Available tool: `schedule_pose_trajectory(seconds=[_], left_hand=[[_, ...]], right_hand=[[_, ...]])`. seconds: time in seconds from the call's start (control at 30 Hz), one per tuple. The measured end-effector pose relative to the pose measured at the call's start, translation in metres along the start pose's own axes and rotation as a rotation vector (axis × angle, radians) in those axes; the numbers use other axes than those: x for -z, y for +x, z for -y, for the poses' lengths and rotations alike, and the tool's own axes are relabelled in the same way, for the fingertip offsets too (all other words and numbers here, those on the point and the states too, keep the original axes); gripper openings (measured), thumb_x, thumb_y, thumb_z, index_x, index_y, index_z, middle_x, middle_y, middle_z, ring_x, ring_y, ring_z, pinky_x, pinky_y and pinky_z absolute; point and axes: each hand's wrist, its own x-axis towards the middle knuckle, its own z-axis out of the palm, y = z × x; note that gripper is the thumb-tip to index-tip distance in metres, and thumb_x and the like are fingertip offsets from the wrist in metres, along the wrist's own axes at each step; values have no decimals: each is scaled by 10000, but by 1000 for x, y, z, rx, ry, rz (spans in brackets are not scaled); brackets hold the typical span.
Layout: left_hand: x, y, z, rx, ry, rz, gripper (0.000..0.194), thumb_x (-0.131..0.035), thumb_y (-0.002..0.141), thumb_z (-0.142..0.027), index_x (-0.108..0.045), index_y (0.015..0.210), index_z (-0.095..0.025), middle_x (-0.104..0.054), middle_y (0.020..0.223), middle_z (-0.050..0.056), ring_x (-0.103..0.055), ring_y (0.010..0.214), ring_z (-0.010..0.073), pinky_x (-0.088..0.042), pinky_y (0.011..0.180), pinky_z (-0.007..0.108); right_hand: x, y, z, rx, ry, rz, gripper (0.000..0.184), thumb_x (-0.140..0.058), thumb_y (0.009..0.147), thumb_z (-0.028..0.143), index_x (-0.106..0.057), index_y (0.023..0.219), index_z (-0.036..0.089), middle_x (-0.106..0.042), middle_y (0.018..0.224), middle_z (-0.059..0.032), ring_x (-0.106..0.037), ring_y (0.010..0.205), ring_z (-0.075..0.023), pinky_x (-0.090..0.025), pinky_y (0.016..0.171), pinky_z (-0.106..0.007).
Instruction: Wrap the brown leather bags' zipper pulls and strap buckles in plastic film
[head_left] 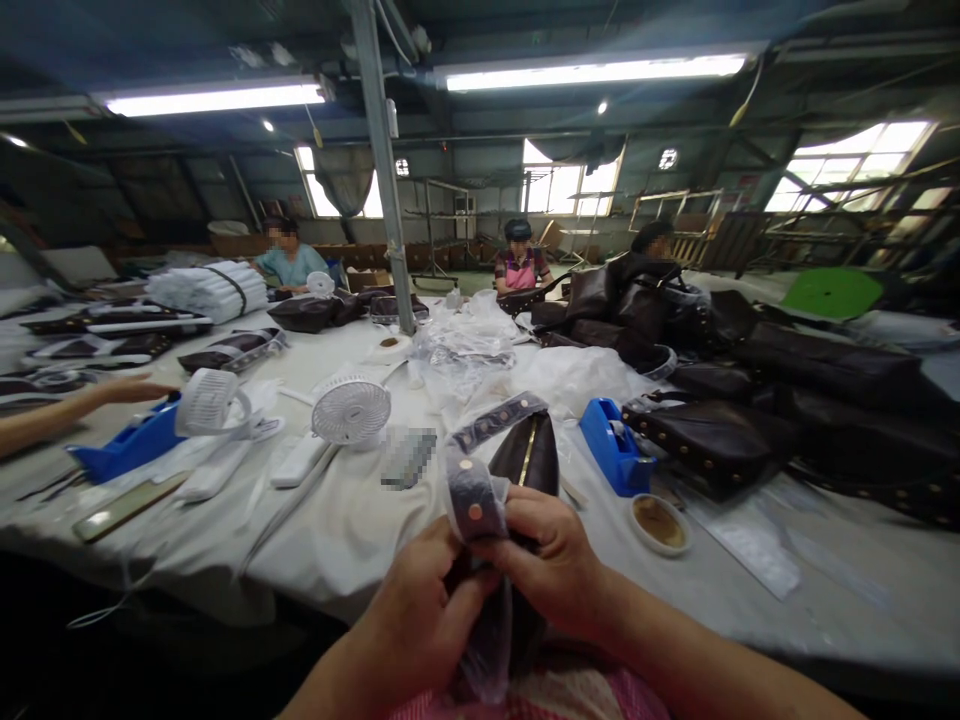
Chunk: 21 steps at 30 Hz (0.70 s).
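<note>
Both my hands are closed on a dark studded bag strap wrapped in clear plastic film, low in the middle of the head view. My left hand pinches it from the left, thumb bent over the film. From the right, my right hand grips the same strap just above, the two thumbs close together. The strap loops up and over toward a dark brown bag with a gold zipper, which stands upright just beyond my hands. Loose film hangs below my fingers toward my lap; the bag's lower part is mostly hidden.
Blue tape dispensers stand right and left, the left one by another person's hand. A white fan, a small round dish and piled dark bags are on the cloth-covered table. People sit across from me.
</note>
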Motion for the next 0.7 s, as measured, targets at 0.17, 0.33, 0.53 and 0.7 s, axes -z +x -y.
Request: schedule_pose_trajectory(seconds=[0.17,0.33,0.53,0.7], left_hand=[[20,6,10,393,-925,161,460,-750,765,-571,-658,820,-124,-313,549,-87,-192,465,40,-175,425,175],[6,14,15,512,-1142,120,378,-828,733,-442,-639,716,-114,-410,500,-72,-177,417,10,-115,389,154],[7,8,1,300,-720,27,280,-688,885,-401,-723,890,-124,-669,713,39,-525,572,90,-417,546,192],[5,-2,5,32,-242,-63,202,-583,953,-298,-733,912,-170,-714,858,60,-657,840,198,-497,773,290]], right_hand=[[11,4,-6,230,-81,226,179,-609,939,266,-740,894,151,-674,798,-61,-609,706,-155,-459,646,-258],[9,4,-23,482,-310,343,192,-520,955,220,-702,922,169,-714,868,-90,-635,790,-198,-487,734,-317],[19,7,-16,285,-149,379,194,-597,926,309,-715,965,160,-689,965,-96,-600,875,-213,-467,790,-336],[22,8,-12,-408,596,342,463,-715,791,568,-729,870,112,-595,699,-17,-420,550,-83,-289,492,-202]])
